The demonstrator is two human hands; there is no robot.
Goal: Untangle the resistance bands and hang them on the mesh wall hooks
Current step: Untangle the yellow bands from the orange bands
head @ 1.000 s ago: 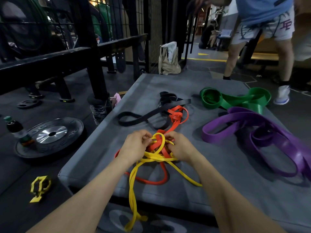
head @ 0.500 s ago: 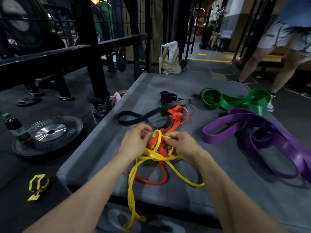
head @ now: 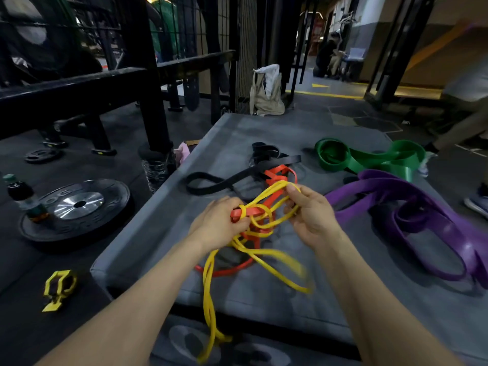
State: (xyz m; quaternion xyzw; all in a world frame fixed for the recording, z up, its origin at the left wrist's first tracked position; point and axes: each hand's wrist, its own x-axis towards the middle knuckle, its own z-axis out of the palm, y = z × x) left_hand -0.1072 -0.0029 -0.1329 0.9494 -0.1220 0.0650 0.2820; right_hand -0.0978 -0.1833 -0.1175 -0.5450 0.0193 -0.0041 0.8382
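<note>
A thin yellow band [head: 208,299] and an orange band [head: 274,178] are knotted together above the grey mat [head: 303,302]. My left hand [head: 219,223] grips the knot where orange and yellow cross. My right hand [head: 309,210] pinches a yellow loop and holds it up to the right. Yellow strands hang over the mat's near edge. Beyond the knot, a black band [head: 211,182] lies flat. A green band [head: 369,157] and a wide purple band [head: 427,220] lie at the right. The mesh wall [head: 245,48] stands behind the mat.
A weight plate [head: 76,207] with a bottle [head: 23,196] on it lies on the floor at left, near a yellow clip [head: 59,287]. A black rack [head: 79,85] stands at the left rear, a beige bag [head: 266,93] behind the mat. A person's legs [head: 464,122] are at the right.
My right hand has lifted and pulled a yellow loop up and to the right, away from the knot. The hands are further apart. The person at the right has walked further right.
</note>
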